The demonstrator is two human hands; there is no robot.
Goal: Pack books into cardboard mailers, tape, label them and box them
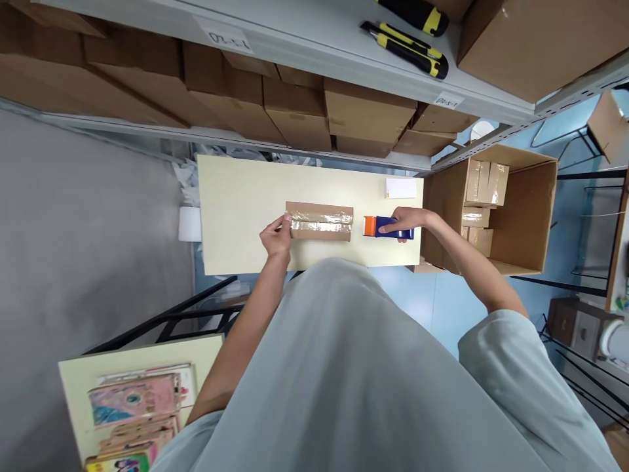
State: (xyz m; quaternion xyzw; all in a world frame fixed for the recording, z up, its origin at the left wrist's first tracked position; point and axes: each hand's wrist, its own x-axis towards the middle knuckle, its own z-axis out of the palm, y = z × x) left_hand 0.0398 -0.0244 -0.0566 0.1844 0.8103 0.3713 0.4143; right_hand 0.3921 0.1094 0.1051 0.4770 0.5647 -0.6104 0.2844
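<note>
A flat, narrow cardboard box [322, 231] lies lengthwise on the cream tabletop [240, 216], with shiny strips of clear tape along its top. My left hand [278, 236] grips the box's left end, the thumb on top and the other fingers partly hidden. To the right of the box, apart from it by a small gap, is a dark blue tape dispenser [388, 227] with an orange front end pointing at the box. My right hand [403, 223] is closed around the dispenser's blue body from above; any tape at its tip is too small to make out.
A white card or small box [400, 189] lies at the table's back right. Beyond the right edge stands a big open carton [523, 216] with taped small boxes inside. A metal shelf [314, 39] overhangs the back, holding cartons and a yellow-black cutter [410, 51]. Books [135, 400] sit lower left.
</note>
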